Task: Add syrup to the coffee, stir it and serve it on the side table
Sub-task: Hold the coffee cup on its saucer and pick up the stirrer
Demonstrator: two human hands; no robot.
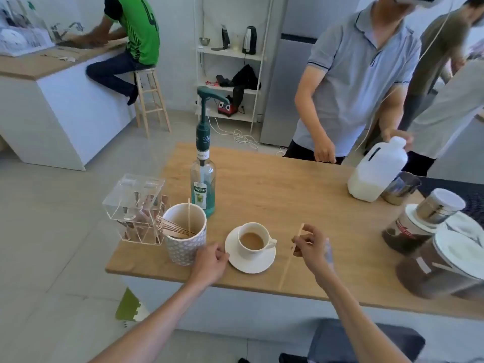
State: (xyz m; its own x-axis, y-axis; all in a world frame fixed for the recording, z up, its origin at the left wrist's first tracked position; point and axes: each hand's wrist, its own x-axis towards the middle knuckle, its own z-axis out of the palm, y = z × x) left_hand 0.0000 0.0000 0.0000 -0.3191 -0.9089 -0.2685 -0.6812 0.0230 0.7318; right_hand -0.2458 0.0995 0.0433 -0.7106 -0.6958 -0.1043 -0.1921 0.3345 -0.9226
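Wooden table (288,184), centre frame; tiled floor (65,231). Syrup bottle (203,184) upright, spout toward frame right. Stir stick (287,267) near-vertical, pinched in right hand (313,247). Left hand (210,259) curled at saucer (251,265) rim, grip unclear.

Bright, diffuse light from above fills the room; the pale floor (52,231) looks slightly washed out. Shadows are soft and short, seen faintly beneath the saucer (251,267) and beside the patterned mug (184,248) on the worktop (288,184). Highlights glint on the steel pitcher (400,188) and the acrylic box (133,203). Wide-angle distortion bows the worktop's edges and stretches the jars (440,268) at its right end, which are blurred. The people (361,74) beyond the far edge are smeared. The wooden stirrer (289,263) keeps only a soft outline.
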